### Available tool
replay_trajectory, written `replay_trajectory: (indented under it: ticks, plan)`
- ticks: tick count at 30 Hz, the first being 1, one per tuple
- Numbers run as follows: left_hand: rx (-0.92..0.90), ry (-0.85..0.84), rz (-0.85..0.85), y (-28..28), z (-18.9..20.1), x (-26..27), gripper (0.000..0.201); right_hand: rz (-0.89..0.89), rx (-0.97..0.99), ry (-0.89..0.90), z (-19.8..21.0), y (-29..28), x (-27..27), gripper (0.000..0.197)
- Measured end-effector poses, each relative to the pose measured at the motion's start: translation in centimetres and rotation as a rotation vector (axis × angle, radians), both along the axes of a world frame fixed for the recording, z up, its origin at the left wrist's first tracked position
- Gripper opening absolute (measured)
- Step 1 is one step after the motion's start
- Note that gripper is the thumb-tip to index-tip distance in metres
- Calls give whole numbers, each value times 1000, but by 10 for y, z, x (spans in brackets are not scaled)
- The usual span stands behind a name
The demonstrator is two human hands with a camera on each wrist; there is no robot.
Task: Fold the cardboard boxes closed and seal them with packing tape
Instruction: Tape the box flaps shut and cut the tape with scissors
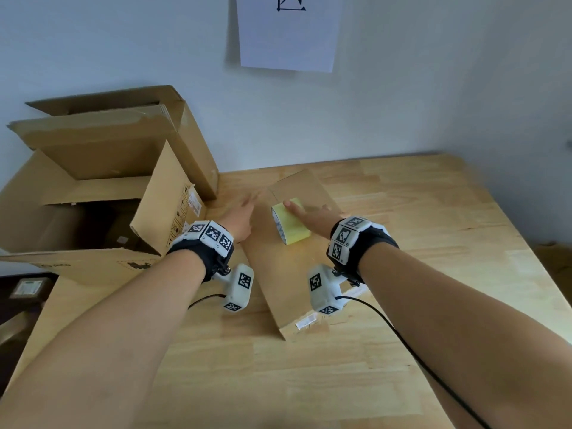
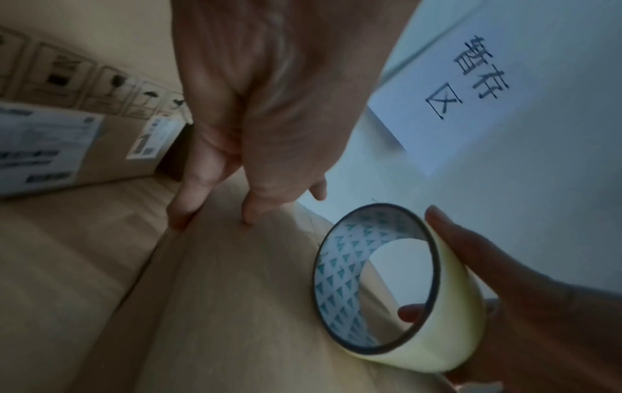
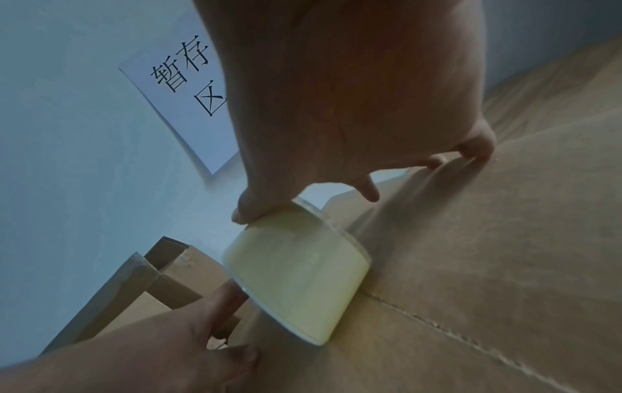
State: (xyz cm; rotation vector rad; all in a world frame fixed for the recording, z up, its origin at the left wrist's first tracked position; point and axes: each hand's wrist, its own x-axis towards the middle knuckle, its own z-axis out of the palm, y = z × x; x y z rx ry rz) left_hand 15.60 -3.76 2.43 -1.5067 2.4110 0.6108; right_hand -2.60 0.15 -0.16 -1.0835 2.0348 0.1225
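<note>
Currently the right hand (image 1: 312,218) holds the tape roll (image 1: 291,222) on top of the flat cardboard box (image 1: 288,274): index finger laid over the roll's outer face, thumb tip hooked inside the core as the left wrist view shows (image 2: 409,313), other fingers spread down toward the cardboard. Roll stands on its edge, touching the box top, pale yellow, core printed with teal triangles. Left hand (image 1: 240,219) has nothing in it; fingers (image 2: 251,210) extended, tips pressing on the box top just beside the roll, thumb at the box's left edge. Right wrist view shows the roll sitting at a perforated seam line (image 3: 437,324) running across the cardboard. Box lies flaps-down, closed, long axis going away from the person, on the wooden table (image 1: 433,243); white label (image 1: 306,321) at its near end. To the left, a large open box (image 1: 93,196) with flaps up, shipping labels and handling symbols on its side, overhangs the table's left edge; a second open carton (image 1: 185,134) stands behind it against the wall. White paper sheet (image 1: 288,35) with printed characters is stuck on the wall above. Both wrists carry marker-covered bands with camera modules, cables trailing.
</note>
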Motion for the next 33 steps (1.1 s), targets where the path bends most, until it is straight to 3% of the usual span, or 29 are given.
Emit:
replay_trajectory:
  ticks: [3,6,7,11,16,19,33]
  plan:
    - [38,-115,-142,-5,14,-5,81,-30,2,38,25,12,11,155]
    - [41,-299,-203,-1,26,-15,64,-89,-62,-5,53,31,17,108]
    - [20,-345,-225,1,28,-16,58,-93,-81,-11,56,33,16,100]
    - [35,-376,-280,2,29,-17,64,-59,-159,90,48,31,18,92]
    - [87,-345,-266,-2,28,-15,69,-166,-356,-245,43,33,27,44]
    - [115,-334,-247,-1,29,-14,69,-165,-386,-291,44,29,35,39]
    - [75,-330,-300,-14,8,-12,77,3,-286,-13,58,45,26,47]
